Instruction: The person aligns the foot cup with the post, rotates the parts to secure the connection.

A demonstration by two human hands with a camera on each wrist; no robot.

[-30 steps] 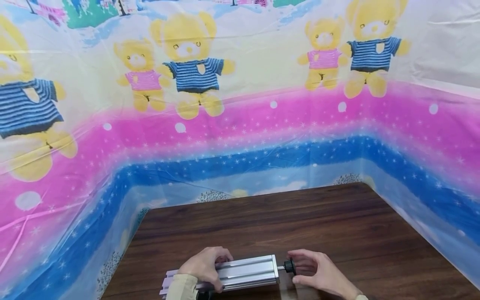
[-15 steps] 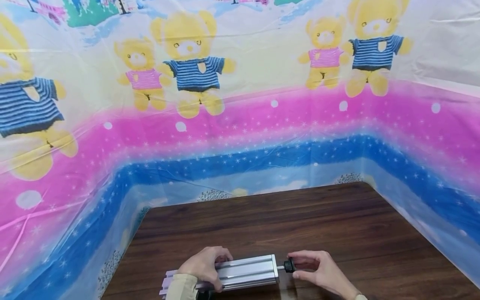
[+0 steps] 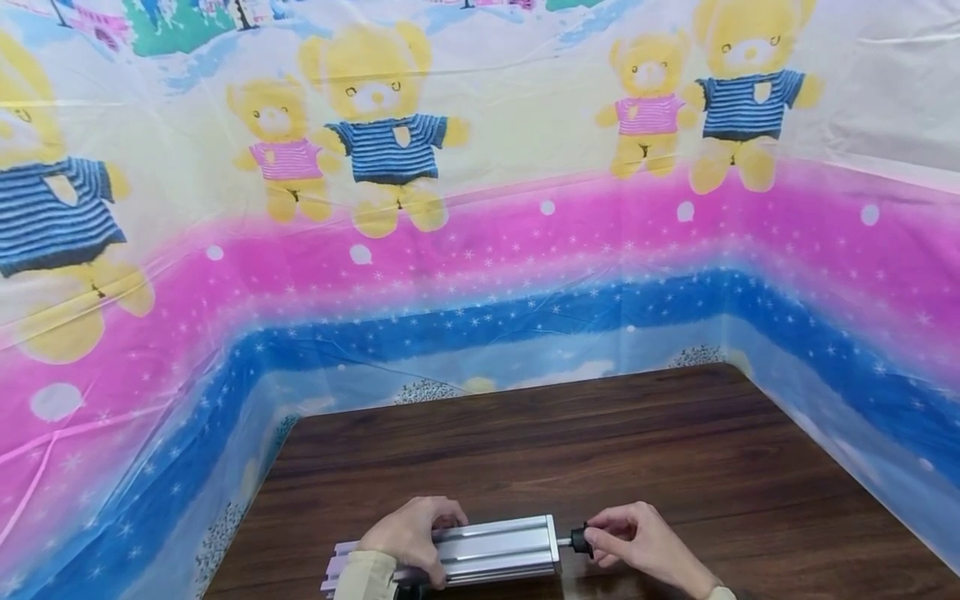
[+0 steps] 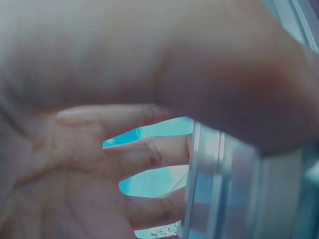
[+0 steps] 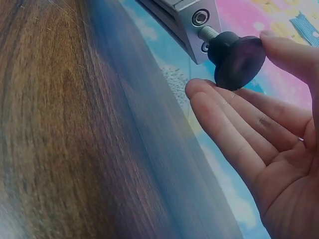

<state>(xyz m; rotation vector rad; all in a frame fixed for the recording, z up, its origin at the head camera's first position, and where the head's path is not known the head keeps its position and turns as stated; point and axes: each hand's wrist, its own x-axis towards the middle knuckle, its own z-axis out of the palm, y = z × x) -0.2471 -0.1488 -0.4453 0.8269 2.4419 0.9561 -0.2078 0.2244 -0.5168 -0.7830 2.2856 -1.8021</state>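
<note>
A silver aluminium profile (image 3: 498, 550) with lengthwise grooves lies across the front of the table. My left hand (image 3: 408, 533) grips it near its left part, fingers over the far side and thumb on the near side; the left wrist view shows fingers (image 4: 154, 152) against the profile's grooved face. From the right end plate (image 5: 192, 30) sticks out a threaded stem carrying a black levelling foot (image 5: 239, 59). My right hand (image 3: 648, 542) pinches that foot between thumb and fingers. Part of the profile is hidden under the left hand and sleeve.
The dark wood-grain table (image 3: 525, 433) has rounded far corners. A fabric curtain (image 3: 480, 275) printed with bears hangs close around its back and sides. A black part (image 3: 411, 592) shows beneath the profile by the left sleeve, mostly hidden. Socket-head bolts (image 5: 201, 18) sit in the end plate.
My right hand's fingers have gone from being spread around the levelling foot to being drawn together on it. The profile has shifted very slightly down; the left hand keeps its grip.
</note>
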